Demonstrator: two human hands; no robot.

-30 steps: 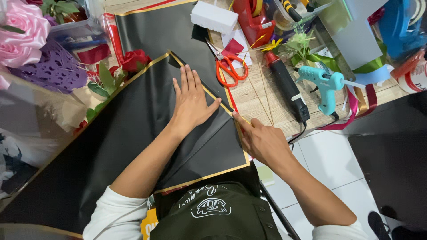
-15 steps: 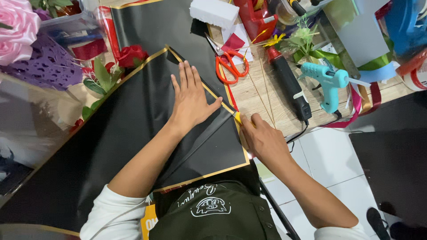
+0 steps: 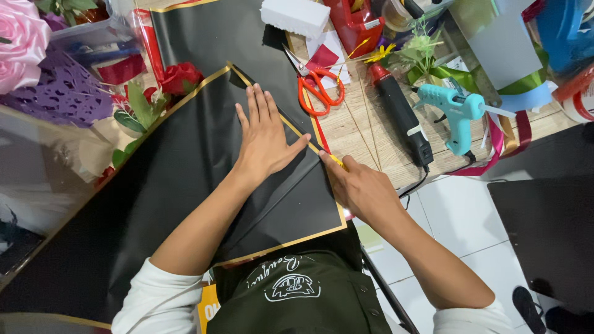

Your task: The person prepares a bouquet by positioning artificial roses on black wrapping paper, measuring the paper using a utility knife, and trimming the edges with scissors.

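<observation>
A large black wrapping sheet (image 3: pixel 185 179) with a gold border lies folded across the wooden table (image 3: pixel 359 124). My left hand (image 3: pixel 265 139) presses flat on the sheet, fingers spread, close to its folded right edge. My right hand (image 3: pixel 362 188) is closed around a small yellow cutter (image 3: pixel 335 161), whose tip meets the sheet's edge just beside my left thumb. Most of the tool is hidden in my fist.
Orange-handled scissors (image 3: pixel 317 86), a white block (image 3: pixel 296 15), a black heat tool (image 3: pixel 401 114) and a teal glue gun (image 3: pixel 455 108) lie on the table to the right. Red roses (image 3: pixel 179 77), leaves and a purple lace piece (image 3: pixel 59 93) sit left. White floor tiles show below.
My right hand with the cutter has slid a little up along the sheet's right edge toward my left thumb. My left hand stays pressed flat in place.
</observation>
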